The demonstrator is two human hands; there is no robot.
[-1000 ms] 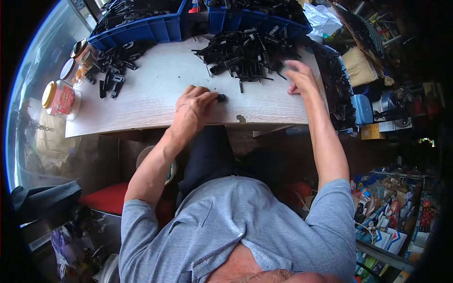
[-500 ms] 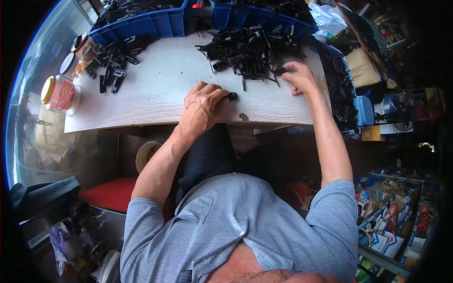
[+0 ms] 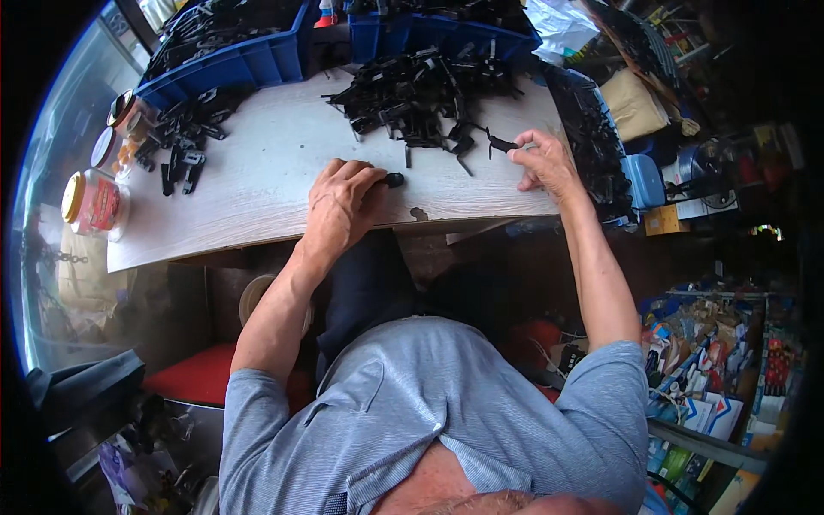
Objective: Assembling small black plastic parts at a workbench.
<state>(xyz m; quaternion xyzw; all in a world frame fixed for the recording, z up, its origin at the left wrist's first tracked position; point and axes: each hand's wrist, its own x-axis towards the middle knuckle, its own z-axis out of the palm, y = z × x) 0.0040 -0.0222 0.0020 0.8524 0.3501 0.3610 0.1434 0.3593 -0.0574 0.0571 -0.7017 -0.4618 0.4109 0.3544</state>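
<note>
Near the table's front edge, my left hand (image 3: 341, 204) is closed around a black plastic part (image 3: 394, 180), whose rounded end sticks out past the fingers. My right hand (image 3: 546, 165) pinches a slim black part with thin prongs (image 3: 502, 145) between thumb and fingertips. That part is held just right of a heap of black plastic parts (image 3: 421, 99) on the pale wood-grain table (image 3: 266, 172). The rest of the left-hand part is hidden by my fingers. A smaller group of black parts (image 3: 190, 129) lies at the left of the table.
Two blue bins (image 3: 232, 64) full of black parts stand along the back. Several lidded plastic jars (image 3: 94, 202) line the left edge. Beyond the right edge are a crate of black parts (image 3: 592, 129) and a light-blue container (image 3: 642, 180). Cluttered shelves (image 3: 704, 378) fill the lower right.
My right hand has drawn a pronged black part away from the heap's right edge. My left hand keeps its hold near the front edge. The whole view has shifted slightly.
</note>
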